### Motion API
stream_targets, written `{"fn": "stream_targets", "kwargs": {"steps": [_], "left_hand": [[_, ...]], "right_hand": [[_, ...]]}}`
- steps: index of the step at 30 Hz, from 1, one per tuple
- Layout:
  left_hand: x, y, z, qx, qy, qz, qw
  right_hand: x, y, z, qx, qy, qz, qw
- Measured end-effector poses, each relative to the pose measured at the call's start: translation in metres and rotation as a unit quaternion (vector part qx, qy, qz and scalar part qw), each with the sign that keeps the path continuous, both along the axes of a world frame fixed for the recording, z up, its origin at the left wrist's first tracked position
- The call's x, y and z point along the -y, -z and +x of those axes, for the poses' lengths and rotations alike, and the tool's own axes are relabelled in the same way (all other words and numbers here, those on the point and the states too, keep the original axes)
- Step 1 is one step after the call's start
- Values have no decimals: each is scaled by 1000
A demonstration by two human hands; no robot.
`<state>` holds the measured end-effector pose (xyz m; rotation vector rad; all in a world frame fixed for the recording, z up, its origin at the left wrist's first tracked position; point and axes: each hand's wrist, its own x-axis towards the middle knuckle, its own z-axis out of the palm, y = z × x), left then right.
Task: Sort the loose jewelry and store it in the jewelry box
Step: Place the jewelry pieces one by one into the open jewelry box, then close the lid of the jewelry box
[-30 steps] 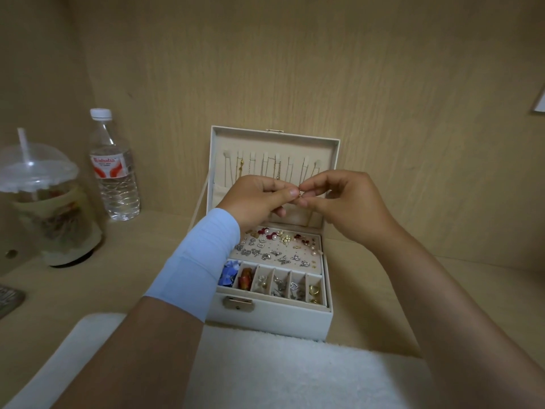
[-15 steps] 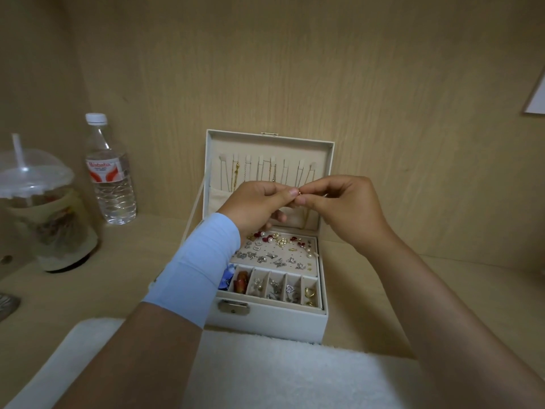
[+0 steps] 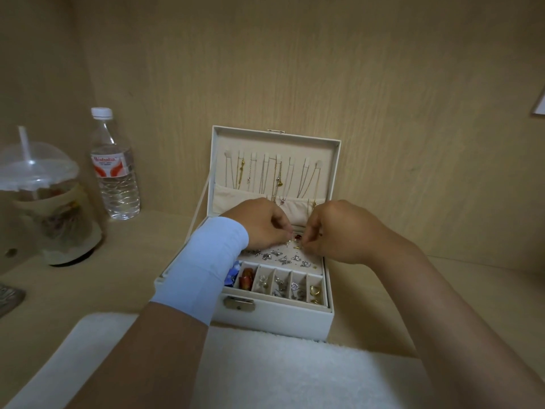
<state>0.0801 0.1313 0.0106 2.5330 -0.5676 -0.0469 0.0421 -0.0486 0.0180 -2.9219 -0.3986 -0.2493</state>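
Over the jewelry box [image 3: 274, 320], left hand [image 3: 259, 225] and right hand [image 3: 342, 231] curl beside a red stud [image 3: 298, 237], pinch unclear. Near compartments [image 3: 306, 286] hold rings [image 3: 315, 291].

— What moved?
— Both hands. A second ago the left hand [image 3: 262, 225] and right hand [image 3: 339, 231] were raised in front of the lid [image 3: 275, 143], fingertips meeting on a tiny piece.
— And now?
— They have dropped to the earring pad [image 3: 283, 256] inside the jewelry box [image 3: 274, 317], with the fingertips pointing down among the studs.
— The piece?
— The fingers cover that spot, so I can't tell.
— Anything else?
— The necklaces [image 3: 277, 175] in the lid, half hidden before, now show fully.
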Motion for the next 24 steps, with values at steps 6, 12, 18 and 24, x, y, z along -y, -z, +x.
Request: {"fn": "stream_targets", "kwargs": {"steps": [6,12,18,24], "left_hand": [[0,0,0,-6,0,-5,1000],[0,3,4,-7,5,-15,1000],[-5,2,6,-5,3,-92,996],[-29,-6,12,114,-98,-247,957]], "right_hand": [[-2,-1,0,-5,3,-37,999],[8,-3,3,-72,-20,80,994],[21,-3,8,7,-2,245,970],[24,-1,11,129,72,292,945]]}}
